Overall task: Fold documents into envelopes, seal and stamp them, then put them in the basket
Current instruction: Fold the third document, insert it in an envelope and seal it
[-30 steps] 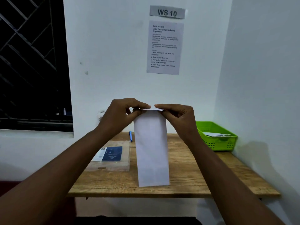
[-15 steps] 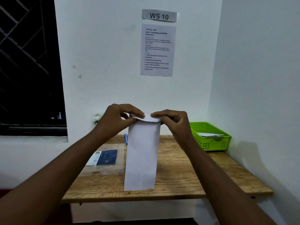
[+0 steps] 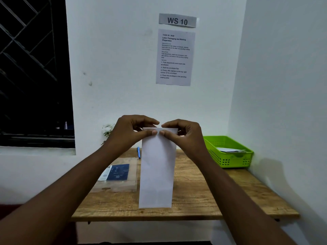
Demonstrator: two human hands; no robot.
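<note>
White wall corner ahead, a dark barred window [image 3: 33,68] to my left, a "WS 10" sign [image 3: 177,20] above a printed instruction sheet [image 3: 175,57]. Below, a wooden table [image 3: 203,197] set against the wall. I hold a long white envelope [image 3: 157,170] upright in the air over the table, its long side vertical. My left hand [image 3: 131,133] and right hand [image 3: 184,134] both pinch its top edge, thumbs nearly meeting on the near face, fingers curled behind over the folded flap. On the table left of the envelope lies a clear packet [image 3: 117,175] with a dark blue card inside; a blue pen [image 3: 138,152] lies behind it. A green basket [image 3: 228,157] sits in the right rear corner, papers lying inside.
</note>
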